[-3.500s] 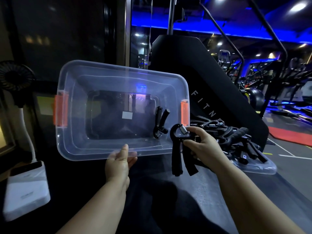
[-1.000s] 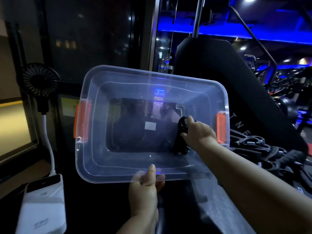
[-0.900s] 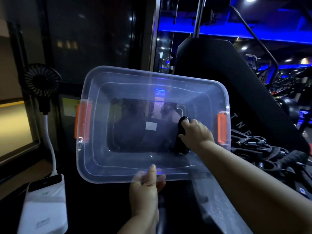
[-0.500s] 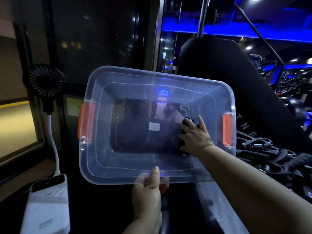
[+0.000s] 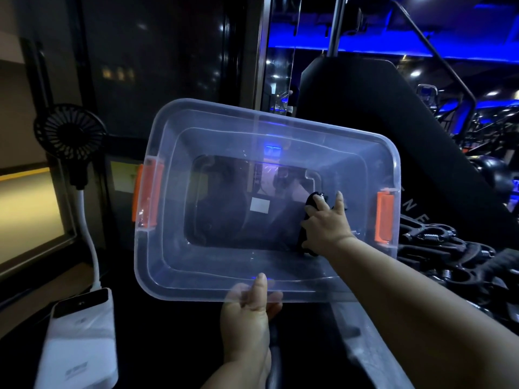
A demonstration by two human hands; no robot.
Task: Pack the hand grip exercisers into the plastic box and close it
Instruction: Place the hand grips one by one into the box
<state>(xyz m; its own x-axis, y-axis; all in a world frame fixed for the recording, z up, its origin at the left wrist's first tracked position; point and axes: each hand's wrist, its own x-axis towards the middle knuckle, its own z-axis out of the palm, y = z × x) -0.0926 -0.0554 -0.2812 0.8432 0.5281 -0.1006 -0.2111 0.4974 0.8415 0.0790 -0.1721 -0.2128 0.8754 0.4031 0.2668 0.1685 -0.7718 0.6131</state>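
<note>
A clear plastic box [image 5: 174, 265] with orange side latches is tilted with its open side toward me. My left hand [image 5: 247, 313] grips its near rim, thumb over the edge. My right hand [image 5: 325, 223] reaches inside at the right end, fingers spread and resting on black hand grip exercisers [image 5: 310, 202] lying against the box bottom. How many exercisers lie there is hidden by the hand. A pile of several more black exercisers [image 5: 438, 248] lies to the right of the box.
A small black fan [image 5: 70, 136] on a white bendy stalk stands at the left, above a white power bank [image 5: 81, 341]. A black gym machine panel [image 5: 393, 136] rises behind the box. A grey ledge [image 5: 362, 343] runs under my right forearm.
My right hand carried a grip exerciser from the pile into the box, then loosened from a curled hold to spread fingers over it. The box has stayed tilted in my left hand.
</note>
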